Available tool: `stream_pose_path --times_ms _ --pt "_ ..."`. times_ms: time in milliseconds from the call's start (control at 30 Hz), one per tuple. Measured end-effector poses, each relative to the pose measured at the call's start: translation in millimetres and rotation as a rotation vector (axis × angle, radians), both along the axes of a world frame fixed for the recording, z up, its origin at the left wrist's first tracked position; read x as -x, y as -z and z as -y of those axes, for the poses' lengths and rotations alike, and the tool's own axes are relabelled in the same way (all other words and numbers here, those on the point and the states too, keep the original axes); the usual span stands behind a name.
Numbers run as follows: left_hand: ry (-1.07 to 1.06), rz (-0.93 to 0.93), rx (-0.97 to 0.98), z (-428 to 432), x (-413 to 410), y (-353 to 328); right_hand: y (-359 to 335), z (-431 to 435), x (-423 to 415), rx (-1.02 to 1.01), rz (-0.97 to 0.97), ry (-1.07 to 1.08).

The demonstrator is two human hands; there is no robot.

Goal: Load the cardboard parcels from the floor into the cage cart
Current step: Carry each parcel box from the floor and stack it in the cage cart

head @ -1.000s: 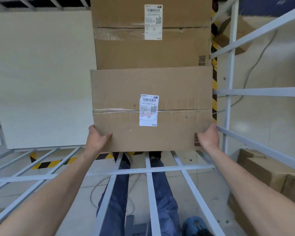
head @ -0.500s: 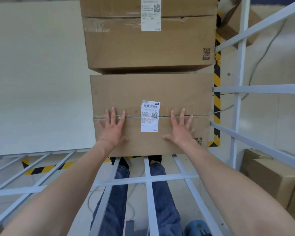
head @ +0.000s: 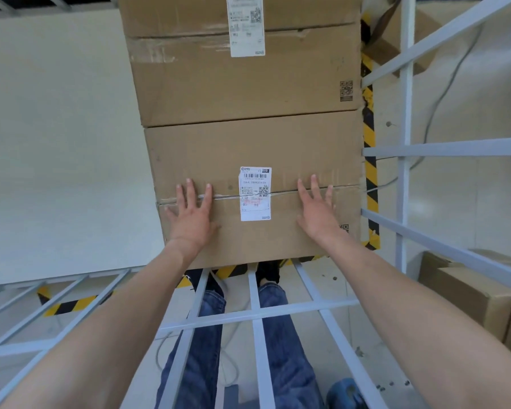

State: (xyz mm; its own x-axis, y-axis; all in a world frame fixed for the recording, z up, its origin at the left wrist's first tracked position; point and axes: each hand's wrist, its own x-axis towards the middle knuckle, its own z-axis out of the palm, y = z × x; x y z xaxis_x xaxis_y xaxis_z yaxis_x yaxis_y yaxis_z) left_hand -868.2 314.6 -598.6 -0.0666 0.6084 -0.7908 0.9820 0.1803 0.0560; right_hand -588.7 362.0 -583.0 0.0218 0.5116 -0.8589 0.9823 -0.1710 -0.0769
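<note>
One brown taped cardboard parcel [head: 248, 149], white label [head: 255, 193] centred, lies under flat, spread palms: left hand [head: 193, 222] at label's nine o'clock, right hand [head: 317, 219] three.

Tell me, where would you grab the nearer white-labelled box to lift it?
Probably by its two short ends near the front corners, one hand each side, coming from the near edge. The nearer box is wide, smooth and handle-free, and the far box sits tight against its back edge. The left hand and right hand lie flat on it, gripping nothing.

The near parcel [head: 248, 143] lies on the cage cart bars [head: 258, 315], touching the far parcel [head: 233, 84].
</note>
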Motion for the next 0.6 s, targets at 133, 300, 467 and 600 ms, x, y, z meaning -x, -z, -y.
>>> stream_pose_path --times_ms 133,300,467,600 --pt "0.012 0.005 -0.052 -18.7 -15.4 -48.4 -47.4 -17.2 0.7 -0.095 0.021 0.022" --pt "0.016 0.072 -0.113 -45.7 -36.6 -145.0 -136.9 -37.6 15.8 -0.163 -0.058 0.040" --pt "-0.010 0.127 -0.189 -53.5 -60.0 -272.5 -262.0 -22.0 34.9 -0.156 -0.113 -0.067" --pt "-0.041 0.167 -0.236 -34.6 -77.6 -368.2 -355.2 -0.8 29.1 -0.278 -0.121 -0.201"
